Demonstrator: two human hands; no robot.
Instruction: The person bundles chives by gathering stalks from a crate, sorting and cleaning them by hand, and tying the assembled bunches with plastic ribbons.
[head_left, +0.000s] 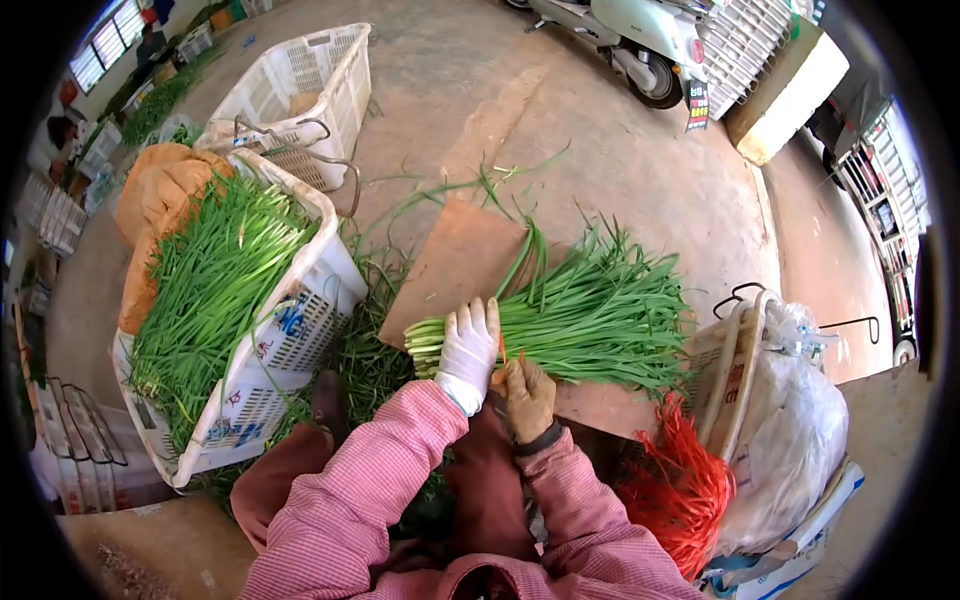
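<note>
A thick bundle of long green stalks [590, 310] lies across a brown board [450, 250], its pale cut ends to the left. My left hand [469, 350], in a white glove, lies over the bundle near those ends with its fingers wrapped round it. At the bundle's near side my right hand [528, 398], in a dirty brownish glove, has its fingers closed on an orange-red tie [502, 352]. How far the tie goes round the stalks is hidden.
A white crate [320, 290] full of green stalks stands on the left, an open white crate [345, 90] behind it. Red strands [685, 490] and a plastic bag [800, 430] are at the right. A scooter [640, 50] stands farther back. People are at the far left.
</note>
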